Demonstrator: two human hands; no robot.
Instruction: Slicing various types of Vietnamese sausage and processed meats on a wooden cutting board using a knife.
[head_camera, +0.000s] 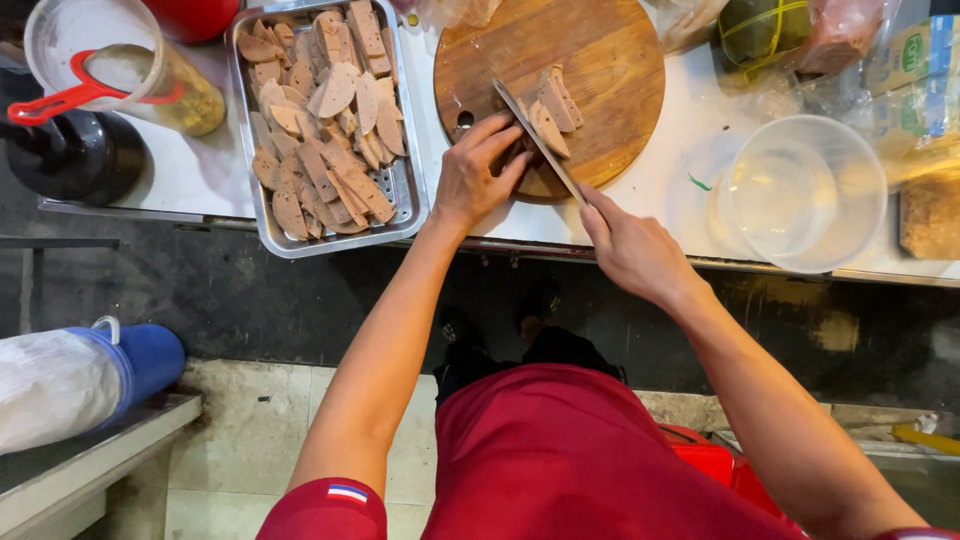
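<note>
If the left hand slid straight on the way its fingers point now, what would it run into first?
The left hand points up and right across the round wooden board. First in line looks like the knife blade and the sausage piece against it, just beyond the fingertips. Depth is hard to judge.

**Clearance around the cutting board**

Round wooden board (590, 60): far half bare. Left blocked by steel tray (262, 215) w/ slices, touching board edge. Right: clear plastic tub (840, 160); narrow bare counter strip (690, 130) btwn. Bagged goods (800, 35) crowd far right.

A white counter (200, 180) stands over dark wet ground, pale floor tiles (240, 440) nearer.
</note>
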